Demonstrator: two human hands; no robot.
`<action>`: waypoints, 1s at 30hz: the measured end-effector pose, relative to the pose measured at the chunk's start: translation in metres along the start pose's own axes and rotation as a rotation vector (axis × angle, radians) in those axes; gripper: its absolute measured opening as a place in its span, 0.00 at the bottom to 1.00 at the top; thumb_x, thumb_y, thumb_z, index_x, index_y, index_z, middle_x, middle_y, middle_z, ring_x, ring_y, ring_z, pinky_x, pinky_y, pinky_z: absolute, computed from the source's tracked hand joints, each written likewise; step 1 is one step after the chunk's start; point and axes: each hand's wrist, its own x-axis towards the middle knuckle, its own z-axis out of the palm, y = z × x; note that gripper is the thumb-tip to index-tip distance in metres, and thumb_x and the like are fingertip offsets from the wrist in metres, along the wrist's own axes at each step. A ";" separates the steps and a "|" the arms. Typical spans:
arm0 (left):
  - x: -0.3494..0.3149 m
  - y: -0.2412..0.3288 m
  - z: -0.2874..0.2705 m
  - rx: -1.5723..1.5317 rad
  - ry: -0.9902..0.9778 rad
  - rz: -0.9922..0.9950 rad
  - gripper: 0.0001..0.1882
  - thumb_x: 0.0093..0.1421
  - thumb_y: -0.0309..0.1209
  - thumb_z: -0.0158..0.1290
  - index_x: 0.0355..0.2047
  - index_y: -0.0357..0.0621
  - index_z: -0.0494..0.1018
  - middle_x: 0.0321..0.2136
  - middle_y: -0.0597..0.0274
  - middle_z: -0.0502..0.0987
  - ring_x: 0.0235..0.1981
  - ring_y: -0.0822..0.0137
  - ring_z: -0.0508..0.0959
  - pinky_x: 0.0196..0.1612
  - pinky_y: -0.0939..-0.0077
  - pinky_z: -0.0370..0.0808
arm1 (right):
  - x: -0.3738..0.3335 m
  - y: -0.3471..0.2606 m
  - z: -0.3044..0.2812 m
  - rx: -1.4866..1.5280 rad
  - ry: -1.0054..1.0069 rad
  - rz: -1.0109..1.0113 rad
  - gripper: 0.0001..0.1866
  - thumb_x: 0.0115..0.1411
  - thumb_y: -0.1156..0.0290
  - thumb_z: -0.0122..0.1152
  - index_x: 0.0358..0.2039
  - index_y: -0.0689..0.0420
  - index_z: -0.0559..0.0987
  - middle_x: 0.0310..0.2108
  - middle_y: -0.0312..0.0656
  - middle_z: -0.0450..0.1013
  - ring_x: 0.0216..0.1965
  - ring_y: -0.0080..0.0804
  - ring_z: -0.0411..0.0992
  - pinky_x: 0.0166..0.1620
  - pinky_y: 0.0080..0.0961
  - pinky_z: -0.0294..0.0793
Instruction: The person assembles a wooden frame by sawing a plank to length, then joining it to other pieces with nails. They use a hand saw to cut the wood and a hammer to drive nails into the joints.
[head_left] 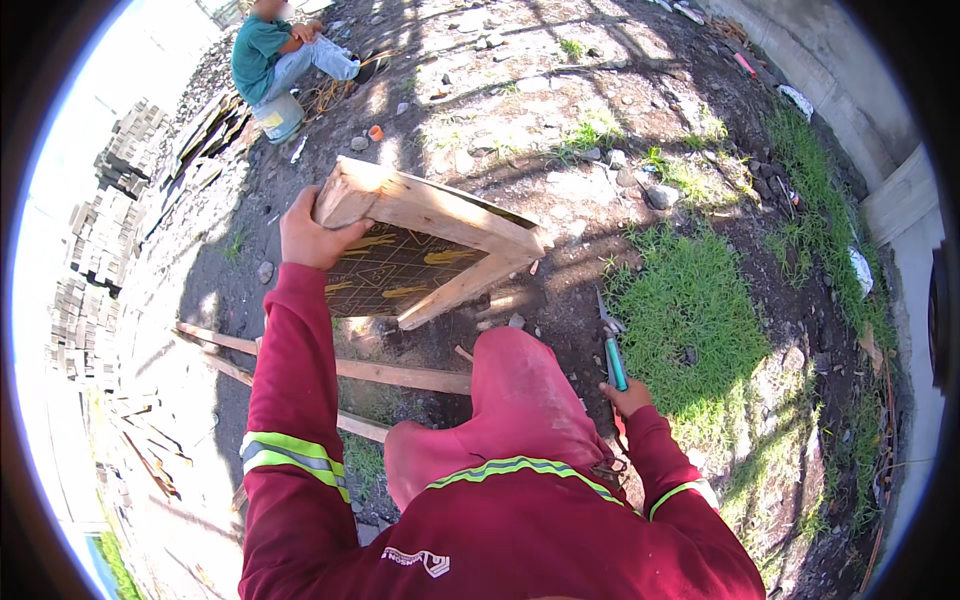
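My left hand [312,232] grips the near-left corner of a wooden formwork panel [440,212]. The panel is a frame of pale timber with dark sheet board, marked in yellow, fixed to it. It stands tilted just beyond my knee. Down at my right side, my right hand [628,397] is closed round a hammer [614,362] with a teal handle and a grey metal head. The head points away from me, over the soil beside a grass patch. Something red shows below that hand, partly hidden by my sleeve.
Long timber boards [400,375] lie on the ground to my left, passing behind my leg. A person [268,60] sits on a bucket [278,118] at the far left. Stacked grey blocks [95,240] stand at left, a concrete wall [830,90] at right. Stones and grass [690,310] dot the soil.
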 end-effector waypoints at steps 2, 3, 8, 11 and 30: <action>0.003 -0.007 -0.030 -0.089 0.096 -0.023 0.30 0.37 0.38 0.72 0.39 0.35 0.74 0.33 0.53 0.80 0.34 0.66 0.80 0.40 0.73 0.75 | 0.013 -0.036 -0.010 0.217 0.015 -0.099 0.31 0.43 0.45 0.74 0.29 0.64 0.76 0.18 0.43 0.72 0.16 0.30 0.71 0.23 0.29 0.72; 0.002 -0.011 -0.043 -0.184 0.123 -0.031 0.30 0.38 0.37 0.72 0.39 0.35 0.74 0.33 0.57 0.80 0.33 0.67 0.79 0.40 0.73 0.75 | 0.020 -0.059 -0.019 0.254 0.052 -0.123 0.30 0.43 0.47 0.75 0.29 0.63 0.75 0.17 0.41 0.71 0.14 0.27 0.69 0.20 0.26 0.70; -0.025 -0.031 -0.078 -0.449 0.262 -0.051 0.31 0.42 0.35 0.70 0.45 0.35 0.72 0.37 0.61 0.78 0.37 0.69 0.77 0.44 0.73 0.73 | 0.049 -0.186 -0.078 0.632 0.031 -0.612 0.27 0.50 0.61 0.74 0.43 0.64 0.72 0.28 0.39 0.74 0.20 0.22 0.70 0.20 0.21 0.69; -0.046 -0.037 -0.067 -0.606 0.354 0.051 0.35 0.43 0.36 0.70 0.49 0.33 0.69 0.41 0.59 0.76 0.42 0.68 0.76 0.48 0.72 0.72 | 0.055 -0.239 -0.110 0.834 -0.052 -0.992 0.36 0.48 0.61 0.75 0.51 0.65 0.66 0.48 0.46 0.73 0.23 0.21 0.70 0.22 0.20 0.70; -0.174 -0.071 0.127 -0.869 0.826 -0.378 0.32 0.52 0.45 0.64 0.49 0.34 0.68 0.40 0.59 0.76 0.41 0.66 0.76 0.46 0.71 0.72 | -0.050 -0.395 -0.195 -0.065 0.378 -1.366 0.50 0.31 0.58 0.82 0.53 0.67 0.67 0.45 0.50 0.73 0.47 0.38 0.73 0.52 0.32 0.70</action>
